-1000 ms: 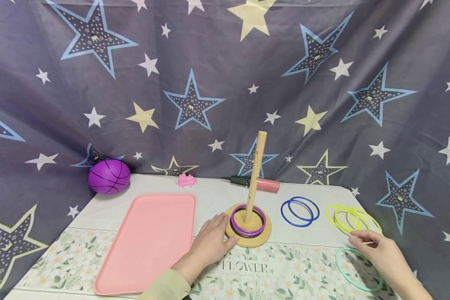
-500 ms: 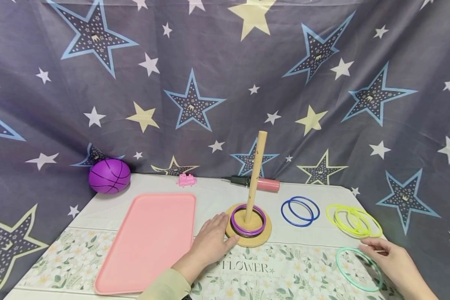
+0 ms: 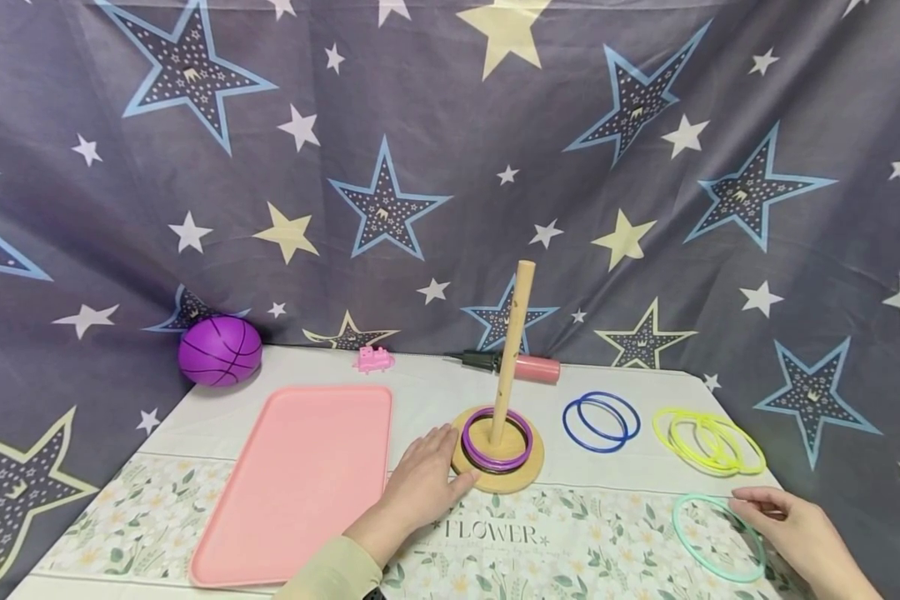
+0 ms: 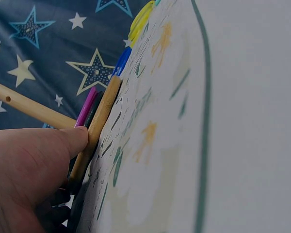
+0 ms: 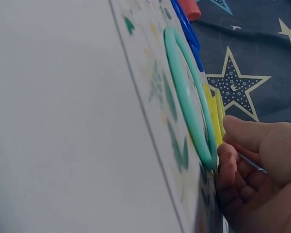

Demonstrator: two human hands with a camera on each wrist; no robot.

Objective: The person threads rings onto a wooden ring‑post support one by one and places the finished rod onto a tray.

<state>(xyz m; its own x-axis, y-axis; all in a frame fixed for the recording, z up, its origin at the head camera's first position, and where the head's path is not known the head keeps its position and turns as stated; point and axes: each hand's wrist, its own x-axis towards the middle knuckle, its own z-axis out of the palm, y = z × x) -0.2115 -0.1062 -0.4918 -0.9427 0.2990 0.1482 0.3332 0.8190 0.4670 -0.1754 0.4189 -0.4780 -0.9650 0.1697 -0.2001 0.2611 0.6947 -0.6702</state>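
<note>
A wooden ring-toss stand [image 3: 512,358] rises from a round base, with a purple ring [image 3: 527,454] and a black ring lying round the foot of its peg. My left hand [image 3: 420,487] rests against the base's left front edge, fingers extended. In the left wrist view the thumb [image 4: 75,141] touches the base rim [image 4: 104,109]; the other fingers are mostly hidden. At the right, a teal ring [image 3: 681,533] lies flat on the floral cloth. My right hand [image 3: 787,529] hovers at its right edge, fingers loosely bent; in the right wrist view nothing shows between thumb and fingers.
Blue rings [image 3: 570,433] and several overlapping yellow rings [image 3: 678,454] lie right of the stand. A pink tray [image 3: 300,483] is at left, a purple ball [image 3: 220,351] behind it. A small pink toy [image 3: 375,359] and a pump [image 3: 536,369] lie along the back.
My right hand has drawn back from the yellow rings, down and to the right, to the edge of the teal ring. The left hand and the rings stay put.
</note>
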